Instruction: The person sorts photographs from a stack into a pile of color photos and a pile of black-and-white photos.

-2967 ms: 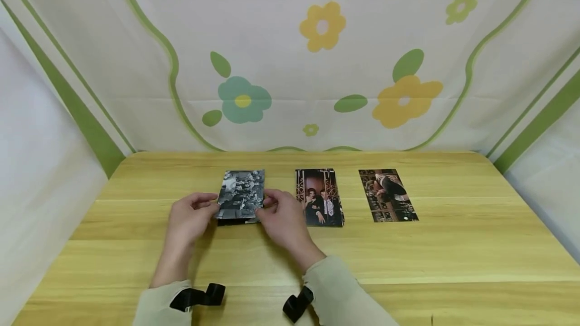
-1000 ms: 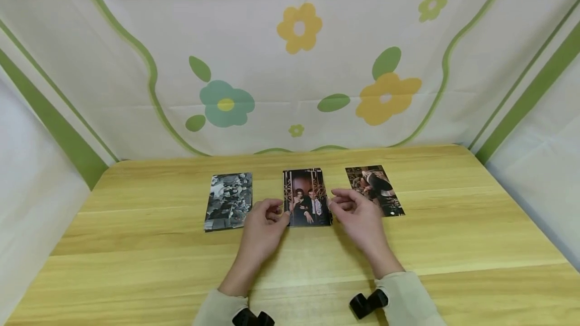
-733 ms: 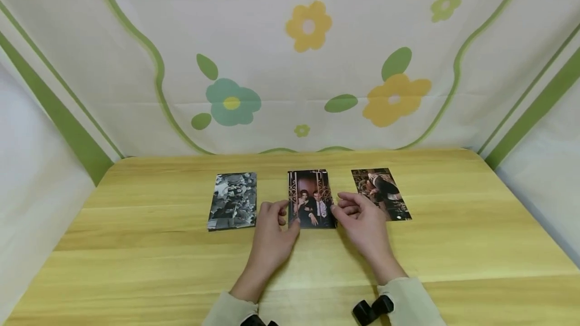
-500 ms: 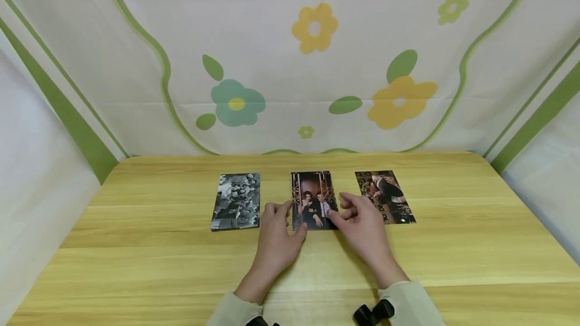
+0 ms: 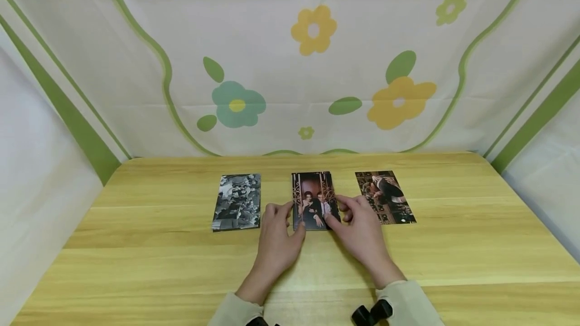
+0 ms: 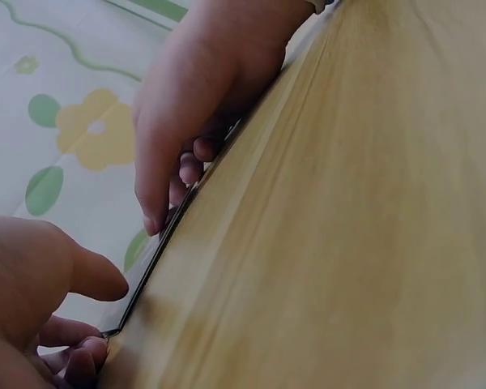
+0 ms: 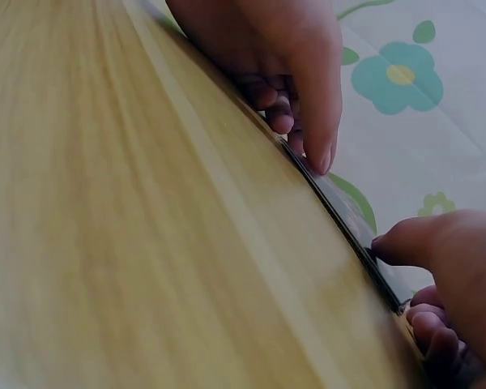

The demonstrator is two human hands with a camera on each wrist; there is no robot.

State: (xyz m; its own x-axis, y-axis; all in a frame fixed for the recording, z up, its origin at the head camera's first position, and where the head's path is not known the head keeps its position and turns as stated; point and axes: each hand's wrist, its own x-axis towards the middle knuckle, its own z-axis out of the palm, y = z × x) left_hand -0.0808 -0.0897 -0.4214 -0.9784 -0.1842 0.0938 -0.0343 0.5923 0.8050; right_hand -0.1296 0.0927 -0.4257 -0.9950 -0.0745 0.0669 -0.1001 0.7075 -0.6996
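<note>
Head view: left hand [image 5: 278, 238] and right hand [image 5: 364, 230] grip the middle card stack [image 5: 311, 202] by its sides, apparently squaring it; the next move likely calls for even inward pressure.

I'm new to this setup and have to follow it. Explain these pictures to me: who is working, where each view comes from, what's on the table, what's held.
There is no machine here: a person works barehanded. The wide view is taken from the person's head, looking forward and down; the two tilted close-ups are taken from the left and right wrists. On the wooden table lie printed cards: a black-and-white pile on the left, a colour pile in the middle and a colour card on the right. The left hand and the right hand pinch the colour pile at its two sides.
</note>
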